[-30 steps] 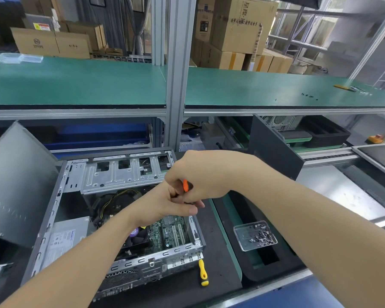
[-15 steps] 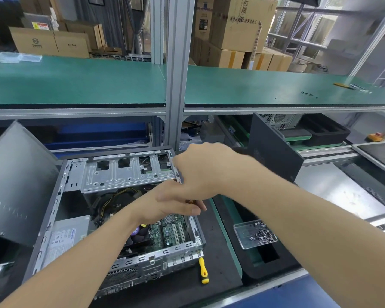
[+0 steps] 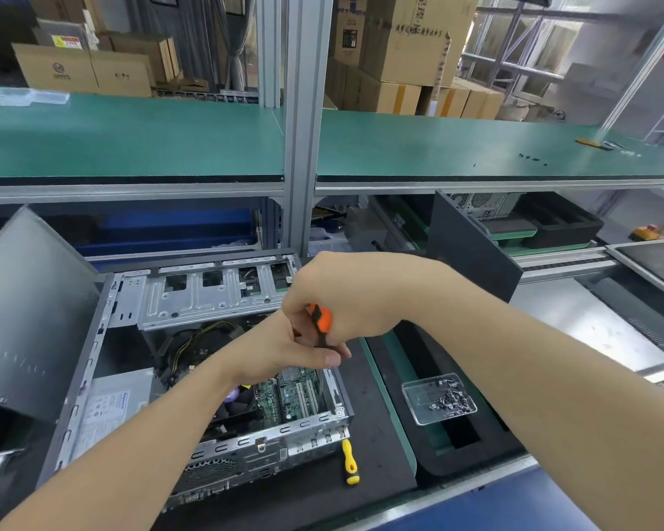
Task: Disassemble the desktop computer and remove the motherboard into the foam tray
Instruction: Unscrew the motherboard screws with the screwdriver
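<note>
- Motherboard is seen seated flat inside the open computer case, directly beneath both hands.
- An orange-handled screwdriver is gripped in the curled right hand and held nearly upright, its shaft aimed down at the board's right edge.
- Its lower handle is pinched by the left hand; the tip is hidden.
- The foam tray lies right of the case, nearer the right hand, so a rightward lift is judged necessary once the screws are out.

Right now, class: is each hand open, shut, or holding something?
Left hand: pinches the orange screwdriver low down.
Right hand: grips its handle.
</note>
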Tool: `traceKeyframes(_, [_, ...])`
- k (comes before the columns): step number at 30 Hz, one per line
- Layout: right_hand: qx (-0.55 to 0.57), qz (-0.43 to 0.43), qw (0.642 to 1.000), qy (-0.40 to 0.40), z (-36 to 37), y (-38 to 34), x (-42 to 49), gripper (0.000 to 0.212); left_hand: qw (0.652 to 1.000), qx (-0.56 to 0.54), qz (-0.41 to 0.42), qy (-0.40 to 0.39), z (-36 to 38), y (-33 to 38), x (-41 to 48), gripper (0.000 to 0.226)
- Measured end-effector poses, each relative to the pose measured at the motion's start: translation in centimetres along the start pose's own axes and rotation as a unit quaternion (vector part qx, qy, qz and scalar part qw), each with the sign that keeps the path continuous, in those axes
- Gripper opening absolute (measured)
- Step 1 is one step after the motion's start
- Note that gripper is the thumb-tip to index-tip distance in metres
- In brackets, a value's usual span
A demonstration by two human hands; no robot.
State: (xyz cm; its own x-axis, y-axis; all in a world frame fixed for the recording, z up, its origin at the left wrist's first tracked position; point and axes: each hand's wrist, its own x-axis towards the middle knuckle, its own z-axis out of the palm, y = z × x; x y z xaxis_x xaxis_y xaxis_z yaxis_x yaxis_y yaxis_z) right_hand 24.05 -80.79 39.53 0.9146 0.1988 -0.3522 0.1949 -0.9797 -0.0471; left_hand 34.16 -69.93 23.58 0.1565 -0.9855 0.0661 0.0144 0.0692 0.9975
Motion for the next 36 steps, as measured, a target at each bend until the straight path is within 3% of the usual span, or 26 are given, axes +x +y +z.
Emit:
traceKeyframes(6, [-0.003,0.004,1.000,-0.007,0.8,-0.4,0.5,0.023,0.999,-0.027,0.022,-0.018,0.4,0.4,-0.3,0.027])
traceKeyframes(9, [-0.004,0.005,1.000,0.011,0.6,-0.5,0.2,0.012,1.000,0.000,0.001,-0.006,0.3,0.7,-0.2,0.023])
traceKeyframes(12, [-0.090,0.143,0.976,0.138,1.9,-1.2,1.1,0.058,1.000,0.023,-0.021,0.003,-0.1,0.5,-0.2,0.031])
traceKeyframes(14, [-0.095,0.226,0.953,0.176,2.8,-1.9,1.9,0.064,0.999,0.025,-0.031,0.003,-0.2,0.4,-0.2,0.031])
traceKeyframes(15, [-0.088,0.237,0.951,0.177,3.1,-1.9,2.4,0.056,0.999,0.024,-0.030,0.009,-0.2,0.4,-0.1,0.027])
traceKeyframes(17, [-0.078,0.208,0.961,0.165,3.1,-1.7,2.7,0.034,1.000,0.016,-0.014,0.017,-0.1,0.4,0.0,0.024])
traceKeyframes(20, [-0.049,0.113,0.984,0.131,2.5,-0.9,2.2,0.029,1.000,-0.012,-0.012,0.023,-0.3,0.2,0.1,0.030])
traceKeyframes(24, [0.009,0.003,0.998,0.069,1.4,0.3,1.2,0.006,1.000,-0.007,-0.008,0.017,-0.6,0.1,0.0,0.024])
traceKeyframes(27, [0.072,-0.022,0.997,0.017,0.8,0.8,0.8,0.031,1.000,0.012,0.000,0.008,-0.7,-0.2,-0.1,0.028])
traceKeyframes(30, [0.100,-0.041,0.994,-0.016,0.8,0.8,0.9,0.042,0.999,0.029,-0.009,0.030,-0.9,-0.4,-0.2,0.049])
traceKeyframes(33, [0.088,-0.043,0.995,-0.026,0.8,0.6,1.1,0.036,0.999,0.037,0.000,0.023,-0.8,0.0,-0.2,0.051])
traceKeyframes(35, [0.032,-0.026,0.999,0.028,1.1,0.4,1.0,0.016,0.999,0.028,0.001,0.017,-0.9,0.1,-0.2,0.051])
traceKeyframes(36, [-0.017,0.011,0.997,0.079,1.4,0.3,1.2,0.022,1.000,0.017,-0.003,0.015,-1.0,0.1,-0.1,0.050])
